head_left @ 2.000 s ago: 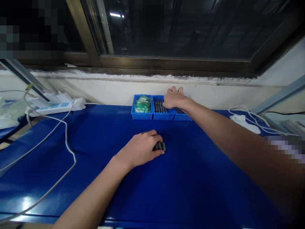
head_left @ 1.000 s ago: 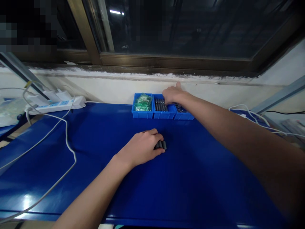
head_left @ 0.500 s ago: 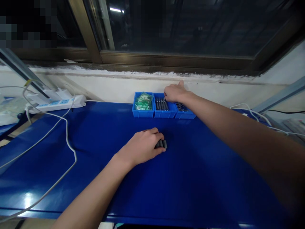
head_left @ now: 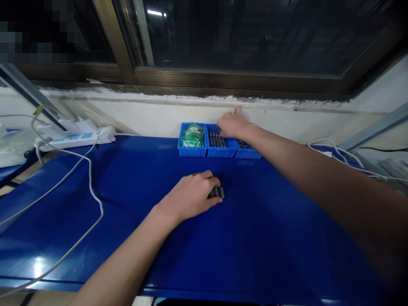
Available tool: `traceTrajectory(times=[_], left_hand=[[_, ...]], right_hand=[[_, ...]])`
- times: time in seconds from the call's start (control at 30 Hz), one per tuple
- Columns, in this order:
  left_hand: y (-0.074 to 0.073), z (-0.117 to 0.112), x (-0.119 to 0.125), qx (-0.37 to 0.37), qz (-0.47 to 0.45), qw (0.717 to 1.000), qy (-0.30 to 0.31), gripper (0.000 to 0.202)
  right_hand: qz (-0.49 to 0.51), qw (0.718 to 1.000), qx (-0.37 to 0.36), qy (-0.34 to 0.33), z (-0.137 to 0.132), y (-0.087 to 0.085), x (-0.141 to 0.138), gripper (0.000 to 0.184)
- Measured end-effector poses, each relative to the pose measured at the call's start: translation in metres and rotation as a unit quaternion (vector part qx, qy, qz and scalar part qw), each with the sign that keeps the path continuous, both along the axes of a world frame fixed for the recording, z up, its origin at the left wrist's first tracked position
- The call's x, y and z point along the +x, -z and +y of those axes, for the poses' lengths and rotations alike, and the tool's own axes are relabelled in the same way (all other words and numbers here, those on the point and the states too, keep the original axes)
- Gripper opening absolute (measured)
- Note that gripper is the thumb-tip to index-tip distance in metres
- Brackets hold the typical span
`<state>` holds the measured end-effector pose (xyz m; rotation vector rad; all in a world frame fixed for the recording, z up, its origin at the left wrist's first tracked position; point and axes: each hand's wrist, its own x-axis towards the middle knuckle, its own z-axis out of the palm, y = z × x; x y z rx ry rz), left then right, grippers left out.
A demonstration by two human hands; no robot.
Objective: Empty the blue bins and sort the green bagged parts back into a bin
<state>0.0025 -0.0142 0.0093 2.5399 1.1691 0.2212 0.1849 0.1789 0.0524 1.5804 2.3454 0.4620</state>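
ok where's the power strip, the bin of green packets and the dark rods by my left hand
power strip [head_left: 79,138]: head view, middle of its top face.
bin of green packets [head_left: 191,152]: head view, its blue front wall.
dark rods [head_left: 219,192]: head view, ends showing beside the left hand [head_left: 191,196].

Glossy blue table cover [head_left: 261,238]; blue plastic bins [head_left: 219,152]; dark metal rods [head_left: 217,192]; rough wall [head_left: 153,114].
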Motion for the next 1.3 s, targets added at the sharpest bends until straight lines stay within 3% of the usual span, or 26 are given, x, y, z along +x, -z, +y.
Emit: traceTrajectory(times=[0.37,0.8,1.07,1.2,1.3], left_hand=[[0.001,0.0,0.0,0.001,0.004,1.0,-0.002,0.031],[0.001,0.0,0.0,0.004,0.003,1.0,0.001,0.03],[-0.001,0.0,0.0,0.003,0.004,1.0,-0.004,0.033],[-0.002,0.0,-0.002,-0.004,0.001,1.0,-0.014,0.041],[-0.004,0.001,-0.004,-0.006,-0.001,1.0,-0.016,0.047]], right_hand=[[0.056,0.998,0.002,-0.032,0.009,0.004,0.017,0.019],[0.097,0.995,-0.031,0.003,0.006,0.002,0.014,0.034],[0.117,0.993,-0.022,0.007,0.007,0.008,0.015,0.033],[0.144,0.989,-0.015,-0.005,-0.003,-0.002,0.013,0.034],[0.224,0.972,0.055,-0.043,-0.027,-0.021,0.013,0.031]])
